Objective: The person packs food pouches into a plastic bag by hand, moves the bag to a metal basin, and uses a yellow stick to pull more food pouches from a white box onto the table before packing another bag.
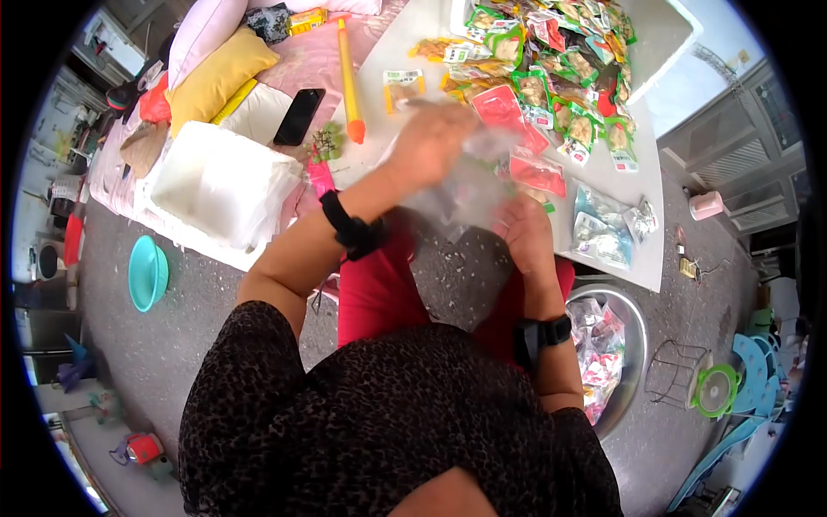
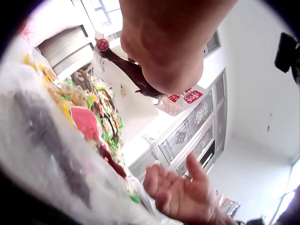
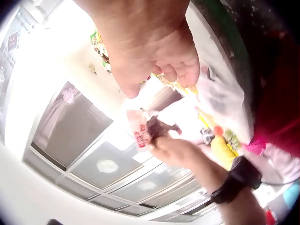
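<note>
My left hand, blurred in the head view, is raised over the near edge of the table. It grips a snack packet with red print on white and dark brown contents, which hangs past the fingers in the left wrist view. Lower and to the right, my right hand has its fingers loosely bent with nothing in them; its palm faces up in the left wrist view. Between the hands spreads a clear plastic bag with something dark showing through. Red packets lie just beyond the right hand.
Many green and yellow snack packets spill from a white foam box. Silvery packs lie on the table at right. Below stands a metal basin of packets. At left are an empty foam box and a phone.
</note>
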A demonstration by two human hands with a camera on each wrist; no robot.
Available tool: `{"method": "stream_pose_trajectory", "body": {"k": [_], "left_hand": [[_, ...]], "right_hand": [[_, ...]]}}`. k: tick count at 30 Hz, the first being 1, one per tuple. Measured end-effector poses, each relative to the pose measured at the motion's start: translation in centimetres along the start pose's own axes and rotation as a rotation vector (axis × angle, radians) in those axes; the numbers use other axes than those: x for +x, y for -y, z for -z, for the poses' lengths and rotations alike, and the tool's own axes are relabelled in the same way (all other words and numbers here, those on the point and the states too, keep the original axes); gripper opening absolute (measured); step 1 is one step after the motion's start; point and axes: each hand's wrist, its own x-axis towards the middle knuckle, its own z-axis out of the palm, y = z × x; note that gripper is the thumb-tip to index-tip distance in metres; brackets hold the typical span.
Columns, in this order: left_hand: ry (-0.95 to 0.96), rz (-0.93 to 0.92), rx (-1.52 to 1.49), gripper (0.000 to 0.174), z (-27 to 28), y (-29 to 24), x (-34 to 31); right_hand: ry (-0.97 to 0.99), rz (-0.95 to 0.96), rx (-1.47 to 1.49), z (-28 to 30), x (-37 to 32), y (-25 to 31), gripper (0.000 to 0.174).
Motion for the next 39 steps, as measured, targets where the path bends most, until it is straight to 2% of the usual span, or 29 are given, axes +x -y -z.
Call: {"method": "stream_pose_trajectory", "body": {"k": [2,5,9,11,13,14,17,19,22,23,32,39], "left_hand": [[0.108,-0.003,-0.008,0.032,-0.9,-2.8,-1.3],[0.168,-0.041,-0.096,0.03,-1.8,-5.8,-2.8],[0.092,-0.146,-0.119,0.026,-3.2,-8.0,-4.8],[0.12,-0.173,-0.109,0.026,-3.6,-8.9,-5.5],[0.191,-0.195,-0.109,0.031,-3.6,-9.4,-6.0],[0.164,-0.136,-0.111,0.034,-3.5,-9.4,-6.1],[0.116,0.07,-0.074,0.044,-3.2,-9.1,-6.4],[0.126,0.251,0.011,0.051,-3.0,-7.9,-6.5],[0.561,0.389,0.114,0.058,-3.3,-5.9,-7.8],[0.611,0.372,0.131,0.063,-3.2,-5.7,-8.1],[0.431,0.387,0.172,0.051,-3.8,-7.0,-8.7],[0.462,0.433,0.121,0.037,-3.9,-6.8,-9.3]], "right_hand": [[0.192,-0.064,0.256,-0.8,-1.5,0.8,0.037],[0.206,-0.145,0.293,-2.3,-3.4,1.7,0.035],[0.059,-0.151,0.216,-0.1,-4.3,0.2,0.028],[-0.02,-0.179,0.204,1.1,-4.8,-0.7,0.025],[-0.059,-0.119,0.158,2.2,-4.8,-1.2,0.023],[-0.079,-0.09,0.135,2.6,-4.9,-1.2,0.022],[-0.152,0.166,0.168,3.4,-5.3,-0.7,0.022],[-0.182,0.18,0.174,4.9,-5.9,-0.1,0.023],[-0.22,0.189,0.153,6.9,-6.9,0.1,0.026],[-0.206,0.191,0.15,7.3,-7.2,0.1,0.026],[-0.19,0.124,0.176,6.0,-7.8,-1.2,0.024],[-0.147,-0.008,0.217,6.5,-7.3,-2.2,0.025]]}}
